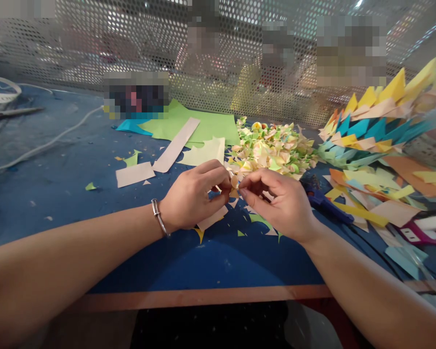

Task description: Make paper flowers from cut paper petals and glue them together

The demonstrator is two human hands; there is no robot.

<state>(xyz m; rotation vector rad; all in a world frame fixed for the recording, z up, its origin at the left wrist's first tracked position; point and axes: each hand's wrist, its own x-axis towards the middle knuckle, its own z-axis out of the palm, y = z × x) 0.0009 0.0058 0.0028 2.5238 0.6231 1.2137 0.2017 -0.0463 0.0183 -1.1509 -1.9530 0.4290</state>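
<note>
Between my fingertips, over the middle of the table, is a small cream paper piece (234,182) with rounded parts. My left hand (196,195) pinches it from the left, thumb against the bent fingers. From the right, my right hand (281,203) holds its other side between thumb and forefinger. Just behind the hands lies a heap of small folded paper pieces (272,148), mostly cream and light green. Paper scraps (212,218) lie under and around both hands. A pale yellow sheet with a scalloped cut edge (205,152) is close behind my left hand.
Light green sheets (203,126) and pale pink strips (178,145) lie behind left. At right are a blue glue gun (329,206), paper offcuts (374,194), a magenta power strip (417,232) and a layered folded-paper piece (370,128). A perforated metal screen (160,48) bounds the back.
</note>
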